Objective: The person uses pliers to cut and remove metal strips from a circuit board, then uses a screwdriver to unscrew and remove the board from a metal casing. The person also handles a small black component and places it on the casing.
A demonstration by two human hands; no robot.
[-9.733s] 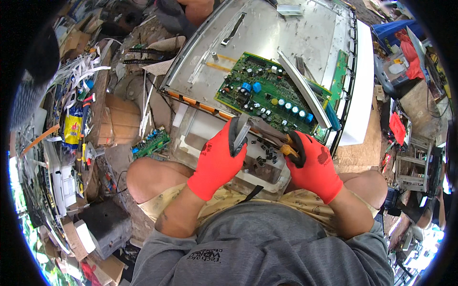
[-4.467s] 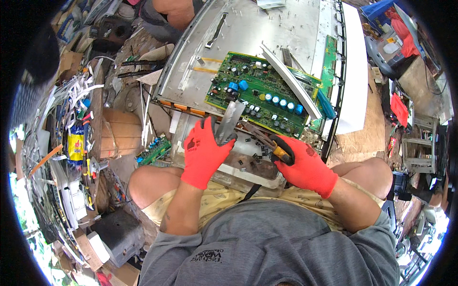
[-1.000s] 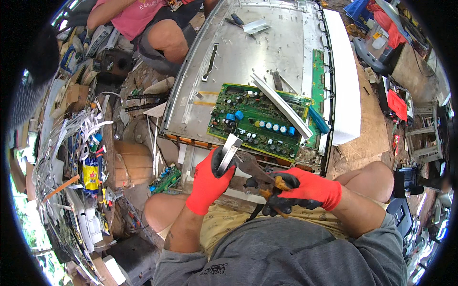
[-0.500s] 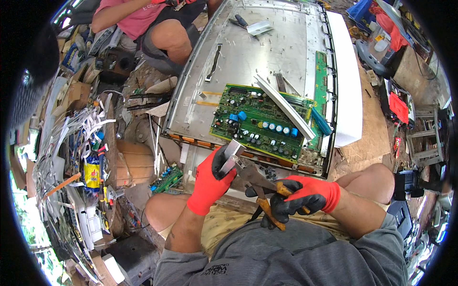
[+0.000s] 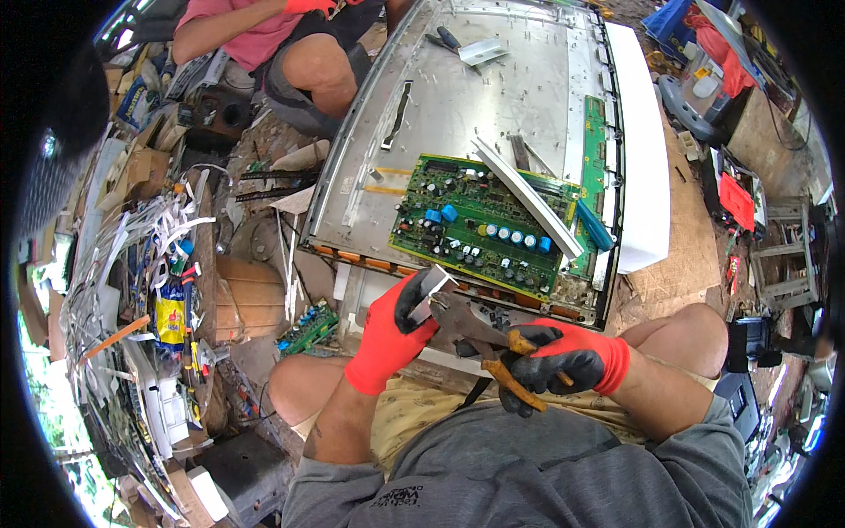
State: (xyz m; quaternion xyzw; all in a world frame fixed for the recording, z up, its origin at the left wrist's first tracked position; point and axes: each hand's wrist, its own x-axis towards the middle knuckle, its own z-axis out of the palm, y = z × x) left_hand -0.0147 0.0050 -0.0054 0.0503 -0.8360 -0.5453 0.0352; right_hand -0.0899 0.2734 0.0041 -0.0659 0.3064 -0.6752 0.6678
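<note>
My left hand [image 5: 393,330], in a red glove with dark palm, is closed round a small silver metal piece [image 5: 437,281], perhaps a heat sink. In my right hand [image 5: 563,356], gloved the same way, are pliers [image 5: 480,327] with worn yellow-orange handles. Their rusty jaws meet the lower edge of the metal piece; exactly what they bite on cannot be made out. Just beyond my hands, a green circuit board [image 5: 458,220] with blue and white capacitors lies on a large metal panel [image 5: 493,97]. A long pale metal strip [image 5: 528,200] rests across the board.
A teal-handled tool [image 5: 595,227] lies beside the board. Farther off on the panel are a screwdriver [image 5: 448,38] and a metal bracket [image 5: 482,51]. Another person [image 5: 299,53] in red gloves sits at the far left. Cables and scrap [image 5: 145,264] pile up at left.
The pliers' handles have come closer together, the lower one swinging up and right. My left hand and the metal piece have shifted slightly toward me.
</note>
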